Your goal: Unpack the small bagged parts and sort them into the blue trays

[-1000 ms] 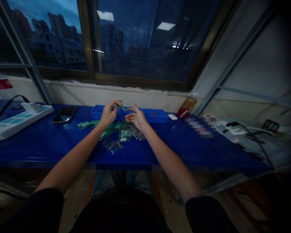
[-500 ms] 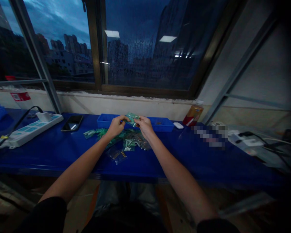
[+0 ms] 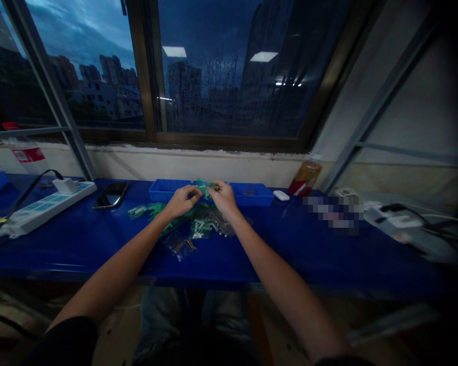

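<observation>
Right, here's what I see from the head view.
Grip: left hand (image 3: 182, 201) and right hand (image 3: 223, 197) both pinch one small green packet (image 3: 205, 186), fingertips pressed together on it.
Place: held above the heap of packets (image 3: 193, 223), just before the blue trays (image 3: 168, 190).
Risk: I reckon the slick film could slip, dropping it into the heap.
Pose: both forearms stretched forward, wrists angled inward.

The long blue tabletop (image 3: 80, 239) is showing a smooth, glossy finish, catching pale streaks of light. The small clear plastic packets (image 3: 198, 223) are glinting (crinkled film, shiny). The white plastic power strip (image 3: 41, 208) is looking matt, and the flat black phone (image 3: 110, 194) is reflecting like polished glass.
</observation>
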`<state>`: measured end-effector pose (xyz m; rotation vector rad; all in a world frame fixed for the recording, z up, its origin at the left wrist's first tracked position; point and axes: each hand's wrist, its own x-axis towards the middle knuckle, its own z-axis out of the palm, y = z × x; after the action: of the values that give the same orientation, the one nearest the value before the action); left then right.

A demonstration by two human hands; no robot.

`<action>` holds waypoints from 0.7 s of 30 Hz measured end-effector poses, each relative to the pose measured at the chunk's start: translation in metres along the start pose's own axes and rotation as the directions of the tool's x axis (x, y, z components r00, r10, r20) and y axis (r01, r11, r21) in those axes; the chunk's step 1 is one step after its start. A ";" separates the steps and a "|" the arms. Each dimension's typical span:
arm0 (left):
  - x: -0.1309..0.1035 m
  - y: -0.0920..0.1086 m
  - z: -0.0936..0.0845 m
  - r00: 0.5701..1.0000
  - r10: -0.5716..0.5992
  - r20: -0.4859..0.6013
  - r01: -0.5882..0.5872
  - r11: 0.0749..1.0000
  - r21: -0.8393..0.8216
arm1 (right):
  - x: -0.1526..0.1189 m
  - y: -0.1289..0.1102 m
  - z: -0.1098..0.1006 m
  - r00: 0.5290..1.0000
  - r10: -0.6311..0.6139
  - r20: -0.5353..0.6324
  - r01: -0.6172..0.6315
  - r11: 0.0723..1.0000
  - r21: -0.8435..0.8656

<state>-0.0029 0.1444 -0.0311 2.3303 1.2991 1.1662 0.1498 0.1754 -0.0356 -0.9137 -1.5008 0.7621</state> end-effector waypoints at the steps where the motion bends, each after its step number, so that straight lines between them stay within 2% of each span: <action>1: 0.000 -0.001 0.001 1.000 -0.006 -0.002 0.006 1.000 -0.001 | 0.000 0.001 0.000 1.000 -0.007 0.004 0.008 1.000 -0.019; 7: 0.001 -0.004 0.001 0.999 -0.001 0.047 0.000 1.000 0.026 | 0.001 0.006 0.000 1.000 -0.008 0.000 0.008 0.993 -0.121; 14: 0.000 -0.001 -0.001 0.998 -0.002 0.070 0.001 1.000 0.015 | -0.003 -0.002 -0.002 0.999 -0.030 0.013 0.032 0.986 -0.161; 21: 0.000 -0.003 0.000 0.996 -0.006 0.090 0.004 1.000 0.019 | -0.005 0.001 -0.001 0.997 -0.068 0.042 0.076 0.972 -0.223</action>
<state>-0.0046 0.1461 -0.0330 2.3623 1.2895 1.0383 0.1510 0.1721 -0.0390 -1.0121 -1.6649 0.5646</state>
